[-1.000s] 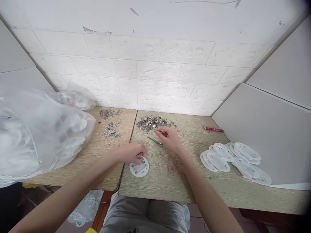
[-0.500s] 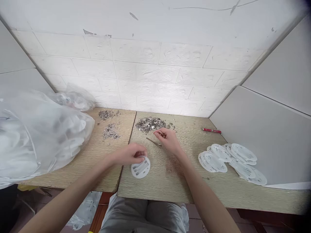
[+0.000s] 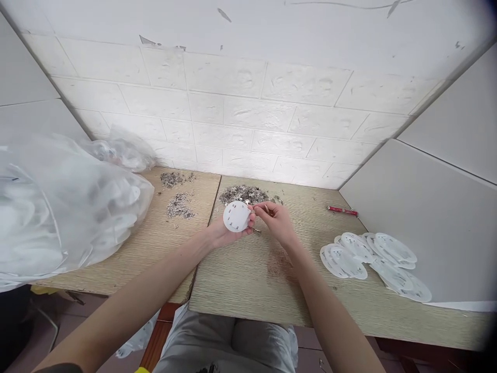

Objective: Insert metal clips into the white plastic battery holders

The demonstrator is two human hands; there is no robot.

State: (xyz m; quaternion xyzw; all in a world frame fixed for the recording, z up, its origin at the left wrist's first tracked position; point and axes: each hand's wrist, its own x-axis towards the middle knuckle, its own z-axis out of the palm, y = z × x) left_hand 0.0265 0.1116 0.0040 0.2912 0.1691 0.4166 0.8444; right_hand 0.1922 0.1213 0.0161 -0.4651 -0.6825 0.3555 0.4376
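A round white plastic disc (image 3: 236,216) with small slots rests in my left hand (image 3: 229,234), which is turned palm up with its fingers wrapped round the far edge. My right hand (image 3: 274,220) is pinched at the disc's right edge; whatever its fingertips hold is too small to make out. Just below those fingertips, part of a thin metal tool (image 3: 257,230) shows on the table. Behind both hands spreads a pile of small metal pieces (image 3: 244,195).
Two smaller heaps of metal bits (image 3: 180,206) lie on the left table. A large clear bag of white parts (image 3: 77,207) fills the left side. Overlapping white discs (image 3: 344,260) and a red tool (image 3: 342,211) are at the right.
My left hand has lifted the disc up and away from the front of the table, turning it over to its flatter face. My right hand now meets it at its edge.
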